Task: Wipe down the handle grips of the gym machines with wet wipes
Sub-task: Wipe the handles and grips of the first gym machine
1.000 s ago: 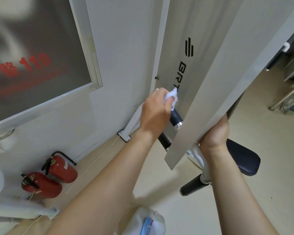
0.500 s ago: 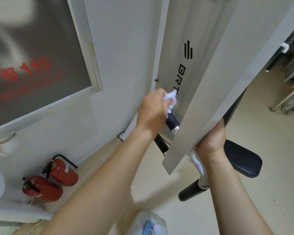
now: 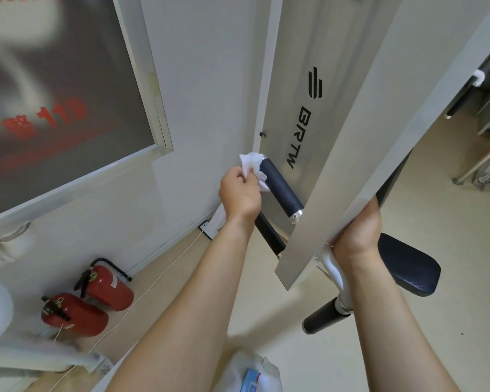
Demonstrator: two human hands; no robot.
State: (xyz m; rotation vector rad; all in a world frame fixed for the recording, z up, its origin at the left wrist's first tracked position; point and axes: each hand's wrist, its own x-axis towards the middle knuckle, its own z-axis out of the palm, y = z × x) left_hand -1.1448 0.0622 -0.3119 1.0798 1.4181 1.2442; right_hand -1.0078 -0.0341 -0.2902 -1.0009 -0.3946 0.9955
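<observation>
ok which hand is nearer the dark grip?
Left. The left hand presses a white wipe against the dark grip's upper end; the right hand is beyond the metal panel, holding the frame.

Two bare forearms rose from the lower edge of the frame toward its middle, neither covered by any sleeve as far down as the frame showed. No watch, band or glove was worn at either wrist. The left hand (image 3: pixel 239 193) sat just left of centre, the right hand (image 3: pixel 357 236) right of centre and partly hidden behind a pale metal panel (image 3: pixel 337 176).
</observation>
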